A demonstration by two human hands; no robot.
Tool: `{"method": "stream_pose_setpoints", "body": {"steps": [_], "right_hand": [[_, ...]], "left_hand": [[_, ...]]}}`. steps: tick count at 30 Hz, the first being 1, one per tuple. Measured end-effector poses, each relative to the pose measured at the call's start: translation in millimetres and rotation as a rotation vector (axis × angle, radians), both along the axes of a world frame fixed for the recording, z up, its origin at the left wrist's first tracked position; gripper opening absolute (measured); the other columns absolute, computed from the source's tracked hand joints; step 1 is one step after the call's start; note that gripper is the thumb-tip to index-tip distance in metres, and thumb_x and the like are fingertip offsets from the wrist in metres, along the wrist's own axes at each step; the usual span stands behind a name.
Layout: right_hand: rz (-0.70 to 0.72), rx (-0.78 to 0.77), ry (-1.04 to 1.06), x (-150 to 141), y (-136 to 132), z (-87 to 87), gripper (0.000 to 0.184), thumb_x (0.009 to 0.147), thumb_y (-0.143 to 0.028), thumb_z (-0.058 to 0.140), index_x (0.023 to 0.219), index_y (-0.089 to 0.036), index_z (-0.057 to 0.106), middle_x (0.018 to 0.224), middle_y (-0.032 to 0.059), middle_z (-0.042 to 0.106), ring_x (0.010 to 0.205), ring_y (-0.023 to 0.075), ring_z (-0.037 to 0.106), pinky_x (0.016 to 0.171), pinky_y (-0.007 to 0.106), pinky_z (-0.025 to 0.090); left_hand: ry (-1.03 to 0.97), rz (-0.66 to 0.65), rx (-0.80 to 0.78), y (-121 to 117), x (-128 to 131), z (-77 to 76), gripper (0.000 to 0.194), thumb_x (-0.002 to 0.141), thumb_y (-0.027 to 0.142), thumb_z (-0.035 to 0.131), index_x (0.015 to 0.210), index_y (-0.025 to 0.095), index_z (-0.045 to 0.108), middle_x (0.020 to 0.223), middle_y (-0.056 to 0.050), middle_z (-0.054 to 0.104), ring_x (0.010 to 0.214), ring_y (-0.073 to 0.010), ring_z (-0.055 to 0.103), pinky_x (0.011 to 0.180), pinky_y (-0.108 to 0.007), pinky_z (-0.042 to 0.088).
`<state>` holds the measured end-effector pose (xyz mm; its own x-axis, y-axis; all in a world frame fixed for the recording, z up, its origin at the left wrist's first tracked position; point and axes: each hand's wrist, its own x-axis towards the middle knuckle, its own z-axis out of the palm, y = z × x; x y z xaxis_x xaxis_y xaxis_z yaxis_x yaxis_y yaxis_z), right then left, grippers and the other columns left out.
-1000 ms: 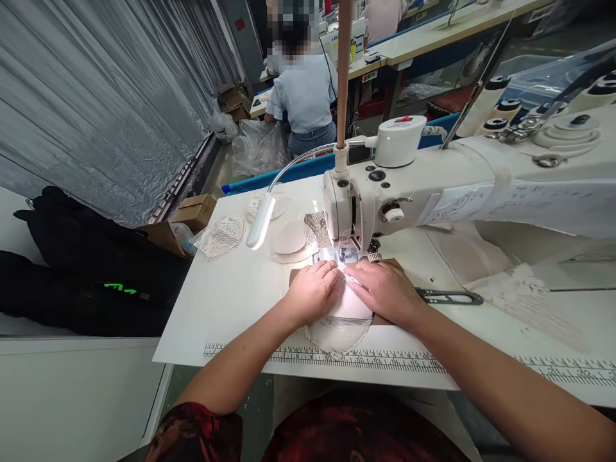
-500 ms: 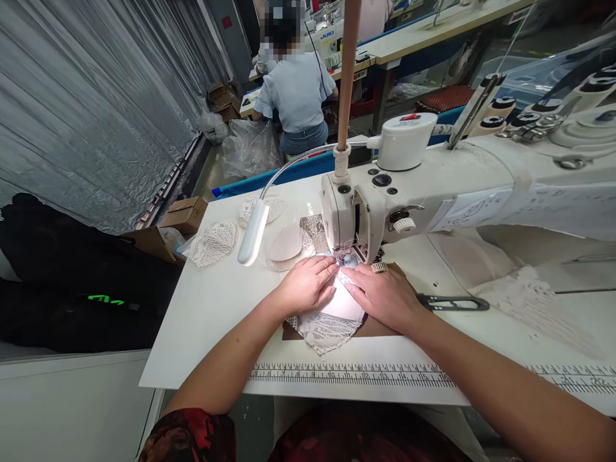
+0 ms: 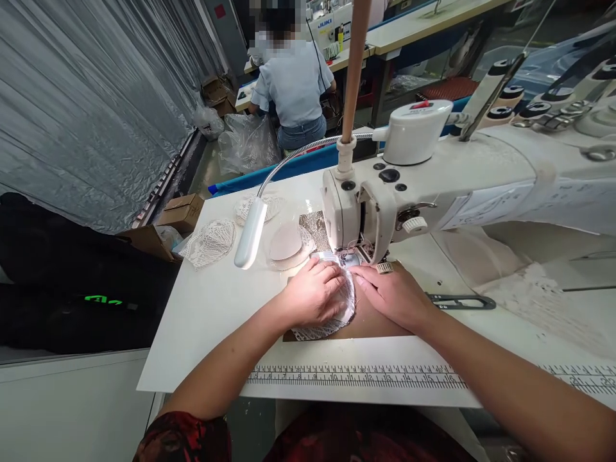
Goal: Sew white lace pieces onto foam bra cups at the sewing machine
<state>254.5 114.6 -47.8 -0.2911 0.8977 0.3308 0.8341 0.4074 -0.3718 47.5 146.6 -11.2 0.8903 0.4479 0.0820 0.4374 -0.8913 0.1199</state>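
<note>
Lying under the left hand (image 3: 315, 292) is lace (image 3: 317, 332).

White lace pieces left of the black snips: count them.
4: first under the left hand, second far left, third behind the white tubular lamp, fourth bordering the beige oval pad; more may be hidden.

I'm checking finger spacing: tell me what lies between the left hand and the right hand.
The head view shows the curved edge of the white lace piece and a bare stretch of brown sheet there.
</note>
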Motion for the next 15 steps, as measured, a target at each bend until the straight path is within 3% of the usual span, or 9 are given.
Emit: {"method": "stream_pose_setpoints", "body": {"steps": [5, 10, 15], "right_hand": [[-0.011, -0.023, 0.033, 1, -2, 0.8, 0.032, 0.087, -0.02, 0.041, 0.098, -0.022, 0.072, 0.091, 0.0056, 0.071, 0.078, 0.0208, 0.061, 0.071, 0.032, 0.045], [0.057, -0.039, 0.059, 0, -4, 3.2, 0.034, 0.087, -0.019, 0.04, 0.102, -0.025, 0.07, 0.089, 0.0046, 0.069, 0.077, 0.0187, 0.059, 0.068, 0.028, 0.043], [0.13, -0.019, -0.04, -2, -5, 6.7, 0.033, 0.084, -0.013, 0.04, 0.091, -0.021, 0.071, 0.077, 0.0034, 0.065, 0.064, 0.0153, 0.051, 0.059, 0.027, 0.035]], "left_hand": [[-0.054, 0.019, -0.013, 0, -2, -12.9, 0.044, 0.089, 0.043, 0.046, 0.116, 0.01, 0.057, 0.103, -0.015, 0.059, 0.098, -0.0263, 0.053, 0.098, -0.047, 0.037], [-0.087, 0.0, -0.014, 2, -6, -15.8, 0.041, 0.089, 0.041, 0.044, 0.114, 0.01, 0.058, 0.102, -0.015, 0.058, 0.095, -0.0258, 0.052, 0.095, -0.045, 0.039], [-0.106, -0.012, -0.013, 4, -7, -17.0, 0.04, 0.089, 0.038, 0.044, 0.114, 0.009, 0.058, 0.102, -0.015, 0.058, 0.096, -0.0253, 0.051, 0.096, -0.045, 0.038]]}}
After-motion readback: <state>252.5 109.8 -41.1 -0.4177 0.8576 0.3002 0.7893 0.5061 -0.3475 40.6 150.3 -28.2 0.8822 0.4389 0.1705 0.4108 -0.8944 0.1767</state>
